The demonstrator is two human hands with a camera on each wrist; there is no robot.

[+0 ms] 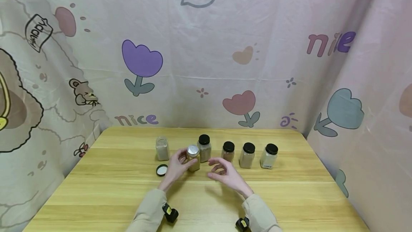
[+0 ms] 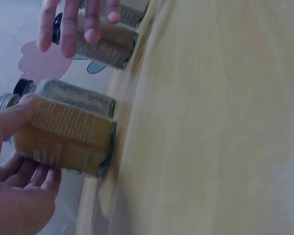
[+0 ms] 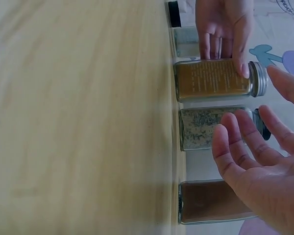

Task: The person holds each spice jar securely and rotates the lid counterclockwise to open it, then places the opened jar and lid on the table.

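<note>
A square glass spice jar (image 1: 194,164) with a silver lid and a yellow-brown powder stands upright near the middle of the table. My left hand (image 1: 175,169) grips it from the left, with the thumb (image 2: 22,113) high on the near side and the fingers around the far side. Just behind it is a black-lidded jar (image 1: 204,151) of speckled seasoning. My right hand (image 1: 226,175) hovers to the right with fingers loosely bent and nothing in them. A jar of brown powder (image 3: 210,201) stands behind that hand, partly hidden.
To the left stands a lidless jar (image 1: 162,150) of pale powder, with a black lid (image 1: 162,170) lying upside down before it. Two more black-lidded jars, one tan (image 1: 247,156) and one pale (image 1: 268,157), stand at right. A printed curtain (image 1: 206,63) hangs behind the wooden table (image 1: 289,203).
</note>
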